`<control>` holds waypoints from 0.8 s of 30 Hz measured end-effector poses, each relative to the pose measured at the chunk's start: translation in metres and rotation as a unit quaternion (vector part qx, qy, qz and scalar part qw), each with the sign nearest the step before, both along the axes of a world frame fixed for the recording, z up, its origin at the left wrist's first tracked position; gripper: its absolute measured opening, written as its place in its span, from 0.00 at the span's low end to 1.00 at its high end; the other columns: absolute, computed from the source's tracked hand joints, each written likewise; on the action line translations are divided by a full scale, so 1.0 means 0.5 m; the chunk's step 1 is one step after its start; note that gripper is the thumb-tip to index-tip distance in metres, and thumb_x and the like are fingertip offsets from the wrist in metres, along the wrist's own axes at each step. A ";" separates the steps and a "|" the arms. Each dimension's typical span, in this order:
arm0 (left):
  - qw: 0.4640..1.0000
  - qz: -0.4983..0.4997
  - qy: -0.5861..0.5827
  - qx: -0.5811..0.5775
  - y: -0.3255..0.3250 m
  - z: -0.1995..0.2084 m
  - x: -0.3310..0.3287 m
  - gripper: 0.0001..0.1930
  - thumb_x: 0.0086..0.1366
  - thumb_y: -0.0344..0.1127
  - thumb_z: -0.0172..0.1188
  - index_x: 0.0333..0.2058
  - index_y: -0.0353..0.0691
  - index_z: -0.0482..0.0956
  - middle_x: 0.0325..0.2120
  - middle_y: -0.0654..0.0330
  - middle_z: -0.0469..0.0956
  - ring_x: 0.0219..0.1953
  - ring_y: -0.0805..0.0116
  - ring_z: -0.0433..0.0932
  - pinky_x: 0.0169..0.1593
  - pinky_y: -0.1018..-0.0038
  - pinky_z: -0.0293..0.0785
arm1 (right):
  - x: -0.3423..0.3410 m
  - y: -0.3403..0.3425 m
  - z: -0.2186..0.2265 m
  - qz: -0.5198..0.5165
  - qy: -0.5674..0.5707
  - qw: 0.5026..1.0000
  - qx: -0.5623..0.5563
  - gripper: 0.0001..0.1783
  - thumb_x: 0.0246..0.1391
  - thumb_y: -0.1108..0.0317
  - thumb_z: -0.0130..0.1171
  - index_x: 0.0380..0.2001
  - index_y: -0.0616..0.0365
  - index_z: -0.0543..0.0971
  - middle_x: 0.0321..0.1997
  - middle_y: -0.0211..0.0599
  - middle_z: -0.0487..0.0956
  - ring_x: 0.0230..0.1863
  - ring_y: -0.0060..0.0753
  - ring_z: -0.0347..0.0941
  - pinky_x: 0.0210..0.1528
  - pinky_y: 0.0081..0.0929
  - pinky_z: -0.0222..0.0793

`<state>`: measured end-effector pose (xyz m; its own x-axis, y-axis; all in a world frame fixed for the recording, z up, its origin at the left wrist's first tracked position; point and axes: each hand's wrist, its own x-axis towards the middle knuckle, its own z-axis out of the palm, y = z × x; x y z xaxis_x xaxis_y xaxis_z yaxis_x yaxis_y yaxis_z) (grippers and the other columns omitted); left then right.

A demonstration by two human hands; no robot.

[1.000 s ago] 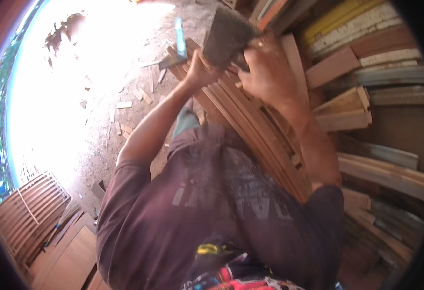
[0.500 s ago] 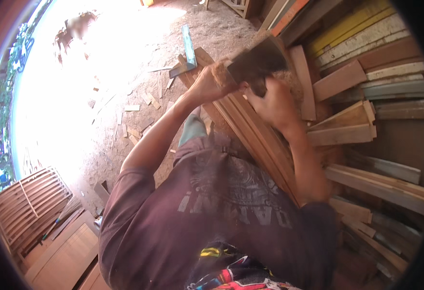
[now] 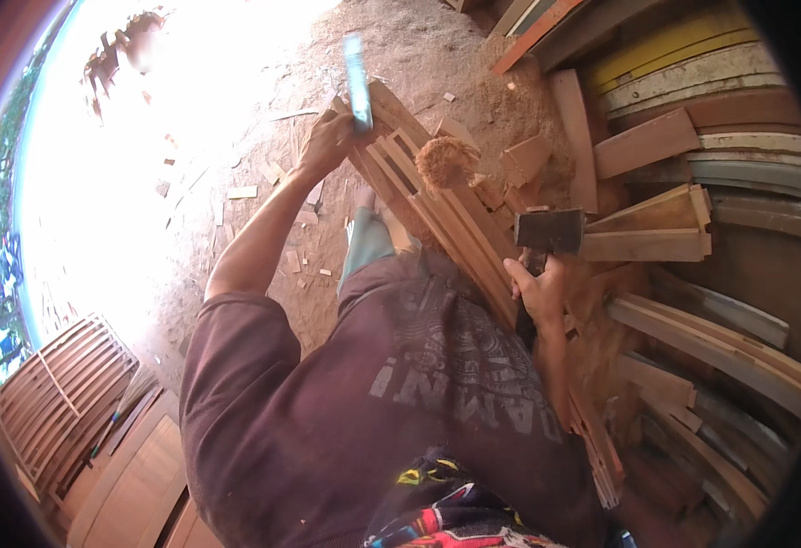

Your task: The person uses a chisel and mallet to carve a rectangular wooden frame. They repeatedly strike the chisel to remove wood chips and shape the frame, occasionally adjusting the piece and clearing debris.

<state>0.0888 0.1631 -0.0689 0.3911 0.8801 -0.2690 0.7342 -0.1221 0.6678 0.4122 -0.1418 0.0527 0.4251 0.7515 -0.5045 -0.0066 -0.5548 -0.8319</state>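
My left hand point(image 3: 325, 146) grips a blue-handled chisel-like tool point(image 3: 357, 78) and holds it against the top end of a slatted wooden frame point(image 3: 437, 215) that leans in front of me. My right hand point(image 3: 537, 290) is closed around the handle of a hammer with a dark, blocky metal head point(image 3: 551, 230). The hammer is held off to the right of the frame, apart from the blue tool. A clump of wood shavings point(image 3: 446, 160) lies on the frame between the two hands. My maroon shirt fills the lower middle of the view.
Stacked planks and offcuts point(image 3: 683, 219) crowd the right side. Small wood scraps point(image 3: 240, 192) litter the sunlit dirt ground on the left. More slatted frames point(image 3: 49, 402) and flat boards point(image 3: 140, 475) lie at the lower left.
My right hand has swung the hammer down and to the right, away from the top of the frame. My left hand stays on the blue tool at the frame's end.
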 end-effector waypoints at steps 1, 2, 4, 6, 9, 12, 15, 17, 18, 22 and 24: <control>0.996 -0.053 -0.009 0.067 0.007 -0.022 -0.018 0.19 0.65 0.30 0.66 0.55 0.47 0.84 0.59 0.52 0.78 0.67 0.50 0.73 0.67 0.55 0.72 | -0.001 -0.001 -0.004 -0.003 0.007 1.000 -0.004 0.11 0.58 0.74 0.69 0.30 0.59 0.74 0.19 0.27 0.74 0.15 0.17 0.69 0.17 0.22 0.64; 0.985 -0.106 -0.018 0.132 0.016 -0.060 -0.047 0.17 0.65 0.29 0.66 0.53 0.47 0.85 0.59 0.54 0.79 0.68 0.51 0.72 0.68 0.55 0.69 | -0.001 -0.001 -0.008 -0.006 0.014 1.000 -0.008 0.10 0.58 0.74 0.68 0.31 0.59 0.74 0.20 0.28 0.75 0.16 0.17 0.69 0.18 0.22 0.64; 0.965 -0.151 -0.012 0.212 0.014 -0.056 -0.048 0.18 0.65 0.25 0.62 0.52 0.49 0.86 0.62 0.58 0.78 0.71 0.52 0.69 0.70 0.55 0.66 | -0.002 -0.004 -0.010 -0.012 0.020 0.999 -0.022 0.10 0.59 0.74 0.69 0.31 0.59 0.74 0.20 0.28 0.75 0.16 0.18 0.69 0.19 0.22 0.65; 0.958 -0.139 0.023 0.250 0.027 -0.027 -0.026 0.22 0.65 0.20 0.58 0.53 0.51 0.86 0.65 0.62 0.77 0.73 0.55 0.67 0.71 0.54 0.64 | -0.007 -0.007 -0.010 -0.023 0.025 0.999 -0.034 0.11 0.59 0.73 0.69 0.31 0.59 0.74 0.20 0.29 0.75 0.17 0.18 0.69 0.19 0.22 0.65; 0.980 -0.136 0.012 0.147 0.032 -0.018 -0.019 0.34 0.61 0.12 0.50 0.61 0.52 0.82 0.72 0.55 0.67 0.74 0.51 0.65 0.75 0.52 0.61 | -0.014 -0.001 -0.011 -0.032 0.038 0.998 -0.030 0.11 0.59 0.72 0.70 0.30 0.59 0.75 0.20 0.28 0.75 0.17 0.18 0.69 0.19 0.22 0.66; 0.990 -0.109 -0.028 0.088 0.025 -0.020 -0.031 0.44 0.56 0.13 0.56 0.71 0.57 0.70 0.76 0.53 0.58 0.76 0.48 0.60 0.78 0.50 0.56 | -0.019 0.004 -0.008 -0.028 0.047 0.998 -0.020 0.12 0.57 0.73 0.71 0.31 0.59 0.73 0.21 0.26 0.75 0.16 0.16 0.68 0.18 0.21 0.65; 0.990 -0.078 -0.017 0.118 -0.020 0.046 -0.018 0.49 0.57 0.19 0.62 0.76 0.57 0.59 0.77 0.52 0.55 0.78 0.47 0.56 0.78 0.45 0.56 | -0.016 0.009 -0.002 -0.035 0.049 0.998 -0.010 0.13 0.56 0.73 0.71 0.30 0.59 0.73 0.21 0.26 0.75 0.16 0.15 0.67 0.17 0.21 0.64; 0.984 -0.118 -0.045 0.127 -0.057 0.158 0.024 0.55 0.55 0.32 0.75 0.78 0.54 0.53 0.78 0.51 0.53 0.79 0.47 0.53 0.78 0.42 0.54 | -0.010 0.012 0.005 -0.031 0.040 0.999 0.014 0.13 0.57 0.72 0.72 0.30 0.59 0.74 0.21 0.26 0.75 0.16 0.15 0.67 0.17 0.21 0.63; 0.975 -0.161 -0.104 0.116 -0.084 0.219 0.053 0.56 0.54 0.35 0.77 0.78 0.54 0.53 0.78 0.51 0.54 0.78 0.47 0.54 0.78 0.43 0.54 | -0.007 0.013 0.008 -0.028 0.036 0.999 0.028 0.13 0.57 0.71 0.72 0.30 0.59 0.74 0.21 0.26 0.75 0.16 0.15 0.67 0.17 0.21 0.63; 0.934 -0.235 -0.270 0.022 -0.143 0.332 0.139 0.56 0.50 0.39 0.82 0.76 0.50 0.59 0.75 0.52 0.62 0.77 0.50 0.57 0.78 0.49 0.55 | -0.007 0.020 0.032 -0.017 0.033 0.999 0.000 0.12 0.58 0.69 0.72 0.30 0.58 0.76 0.20 0.26 0.75 0.16 0.15 0.68 0.19 0.21 0.65; 0.944 -0.217 -0.244 -0.044 -0.134 0.342 0.146 0.52 0.52 0.37 0.81 0.75 0.48 0.63 0.73 0.54 0.66 0.76 0.53 0.59 0.78 0.52 0.57 | -0.010 -0.002 0.038 -0.021 0.026 0.999 -0.021 0.13 0.58 0.65 0.72 0.28 0.57 0.77 0.19 0.26 0.75 0.17 0.16 0.69 0.20 0.20 0.65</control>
<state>0.1620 0.0963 0.1019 0.8064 0.5907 -0.0291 0.2307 -0.2689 0.9351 0.4074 -0.1428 0.0717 0.4278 0.7110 -0.5580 -0.0731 -0.5881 -0.8055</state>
